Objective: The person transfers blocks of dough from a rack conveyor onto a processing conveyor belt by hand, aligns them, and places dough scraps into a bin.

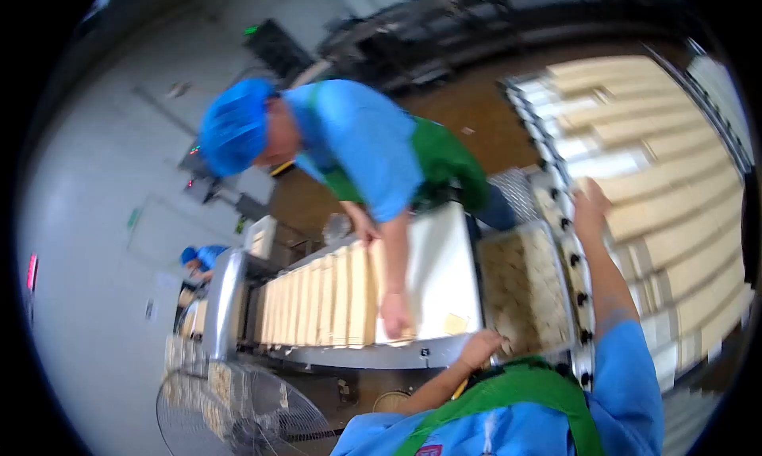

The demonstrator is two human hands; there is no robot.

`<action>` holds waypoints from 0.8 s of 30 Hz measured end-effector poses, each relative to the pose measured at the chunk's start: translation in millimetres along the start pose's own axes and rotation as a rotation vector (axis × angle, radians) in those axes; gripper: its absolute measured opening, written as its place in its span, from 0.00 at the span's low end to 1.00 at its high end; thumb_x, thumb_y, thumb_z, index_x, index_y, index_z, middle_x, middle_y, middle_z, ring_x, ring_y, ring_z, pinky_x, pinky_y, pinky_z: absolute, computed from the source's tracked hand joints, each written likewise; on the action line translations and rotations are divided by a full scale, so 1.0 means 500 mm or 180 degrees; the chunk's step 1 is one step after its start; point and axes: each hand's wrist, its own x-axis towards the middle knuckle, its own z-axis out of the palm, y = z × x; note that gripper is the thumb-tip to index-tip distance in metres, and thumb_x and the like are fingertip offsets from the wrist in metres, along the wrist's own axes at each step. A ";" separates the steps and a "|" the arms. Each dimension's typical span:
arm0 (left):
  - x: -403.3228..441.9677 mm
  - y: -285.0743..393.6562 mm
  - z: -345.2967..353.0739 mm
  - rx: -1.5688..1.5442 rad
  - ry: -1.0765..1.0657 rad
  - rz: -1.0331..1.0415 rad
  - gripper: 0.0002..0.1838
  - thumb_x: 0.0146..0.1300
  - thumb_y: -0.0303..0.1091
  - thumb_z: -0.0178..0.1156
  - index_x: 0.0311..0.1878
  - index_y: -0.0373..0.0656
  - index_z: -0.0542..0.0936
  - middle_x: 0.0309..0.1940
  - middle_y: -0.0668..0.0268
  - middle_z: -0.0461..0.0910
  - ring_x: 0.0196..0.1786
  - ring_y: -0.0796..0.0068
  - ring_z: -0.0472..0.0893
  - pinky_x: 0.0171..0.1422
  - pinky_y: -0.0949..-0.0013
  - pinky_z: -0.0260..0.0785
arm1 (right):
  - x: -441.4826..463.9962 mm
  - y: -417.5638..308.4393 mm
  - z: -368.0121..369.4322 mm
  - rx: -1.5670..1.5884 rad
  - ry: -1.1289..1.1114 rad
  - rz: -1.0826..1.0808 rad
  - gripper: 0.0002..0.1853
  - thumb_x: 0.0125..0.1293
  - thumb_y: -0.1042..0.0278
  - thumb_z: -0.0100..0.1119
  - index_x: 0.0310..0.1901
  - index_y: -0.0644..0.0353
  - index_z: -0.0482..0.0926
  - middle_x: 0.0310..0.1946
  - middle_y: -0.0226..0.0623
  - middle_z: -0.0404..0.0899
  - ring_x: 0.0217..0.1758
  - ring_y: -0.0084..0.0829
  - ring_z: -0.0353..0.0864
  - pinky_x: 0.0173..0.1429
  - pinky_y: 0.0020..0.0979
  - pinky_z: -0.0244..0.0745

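Observation:
My left hand [482,347] is at the corner of a metal-rimmed bin [546,227], beside the near edge of a white belt [444,265]. Its fingers are curled together at a small thing I cannot make out. My right hand [591,206] reaches over the near rail of a wide rack or conveyor to long rows of pale cream, flat pieces [675,186]. Its fingertips are at the end of one row; blur hides whether they grip it. Pale pieces lie in the bin. A small cream piece [455,323] rests on the white belt, near my left hand.
Across the belt a co-worker [357,146] in a blue hairnet and green apron bends over cream rows [317,297], one hand [394,315] on the belt. A metal roller cover [226,305] and a caged fan [238,412] stand left. Another person [202,259] works farther back.

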 end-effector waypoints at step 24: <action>-0.003 0.003 0.007 0.0225 -0.0152 -0.0152 0.11 0.57 0.34 0.57 0.43 0.46 0.76 0.33 0.64 0.76 0.41 0.62 0.75 0.46 0.62 0.70 | 0.000 0.031 0.033 0.0346 0.0378 0.0012 0.10 0.59 0.65 0.56 0.39 0.56 0.85 0.63 0.50 0.67 0.69 0.47 0.59 0.69 0.50 0.50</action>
